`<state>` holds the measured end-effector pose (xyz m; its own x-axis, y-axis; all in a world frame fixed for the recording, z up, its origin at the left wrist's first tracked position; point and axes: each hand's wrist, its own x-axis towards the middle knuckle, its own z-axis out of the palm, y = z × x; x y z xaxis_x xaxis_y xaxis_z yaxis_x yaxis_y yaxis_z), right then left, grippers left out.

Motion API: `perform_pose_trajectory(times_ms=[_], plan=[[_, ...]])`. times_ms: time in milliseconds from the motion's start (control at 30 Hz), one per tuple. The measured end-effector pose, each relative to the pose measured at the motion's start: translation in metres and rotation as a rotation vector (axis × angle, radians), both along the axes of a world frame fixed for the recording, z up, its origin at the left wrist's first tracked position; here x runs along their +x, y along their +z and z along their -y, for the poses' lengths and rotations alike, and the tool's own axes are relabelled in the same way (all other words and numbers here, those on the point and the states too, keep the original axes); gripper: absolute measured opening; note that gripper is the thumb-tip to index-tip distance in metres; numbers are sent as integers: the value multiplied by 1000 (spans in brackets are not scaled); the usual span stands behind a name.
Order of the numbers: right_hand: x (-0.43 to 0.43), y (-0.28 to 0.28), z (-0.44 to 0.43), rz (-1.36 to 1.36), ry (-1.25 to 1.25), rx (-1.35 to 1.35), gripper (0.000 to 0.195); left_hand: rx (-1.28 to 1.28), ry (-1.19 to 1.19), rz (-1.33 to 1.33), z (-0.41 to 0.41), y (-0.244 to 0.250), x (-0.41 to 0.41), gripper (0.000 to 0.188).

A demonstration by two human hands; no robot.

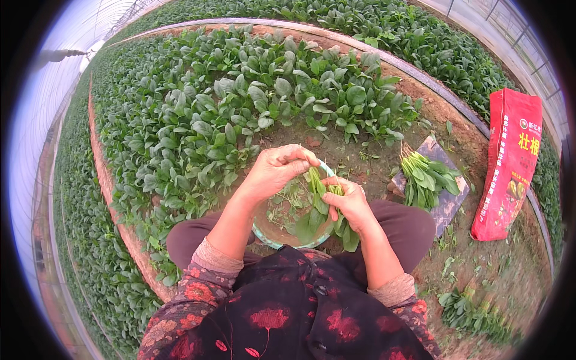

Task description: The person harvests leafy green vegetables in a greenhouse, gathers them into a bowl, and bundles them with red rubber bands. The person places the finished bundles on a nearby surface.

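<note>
My left hand [283, 167] pinches the root end of a leafy green plant [317, 193] that looks like spinach; its broad leaves hang down over a round basin [280, 220]. Close by on the right, my right hand [347, 200] grips a small bunch of spinach [349, 234], stems up and leaves down. Thin roots stick out above its fingers. The basin, with a pale green rim, sits between my bent legs, and loose leaf scraps [285, 198] lie in it. My hands and the leaves hide part of its rim.
Right of my knee, a spinach pile [425, 175] lies on a dark patterned sheet [450, 204]. A red printed sack [508, 166] stands beyond it. More bunches [477, 315] lie on soil at lower right. Growing spinach [202, 103] spreads ahead and left; a grey hose-like strip [405, 65] crosses behind.
</note>
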<state>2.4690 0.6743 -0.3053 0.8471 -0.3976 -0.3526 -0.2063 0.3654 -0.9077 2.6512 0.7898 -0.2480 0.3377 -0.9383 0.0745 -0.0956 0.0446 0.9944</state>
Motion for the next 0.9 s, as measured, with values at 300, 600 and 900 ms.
perform_pose_trajectory(times_ms=[300,600,900], plan=[[7,6,3,-25,-285,-1063,33,276,167,364,3,-5,-2,10],[30,16,4,110,-107,-621,34,198,81,54,13,-11,-11,10],[20,27,11,235,-309,-142,17,263,267,77,2,-25,-9,16]])
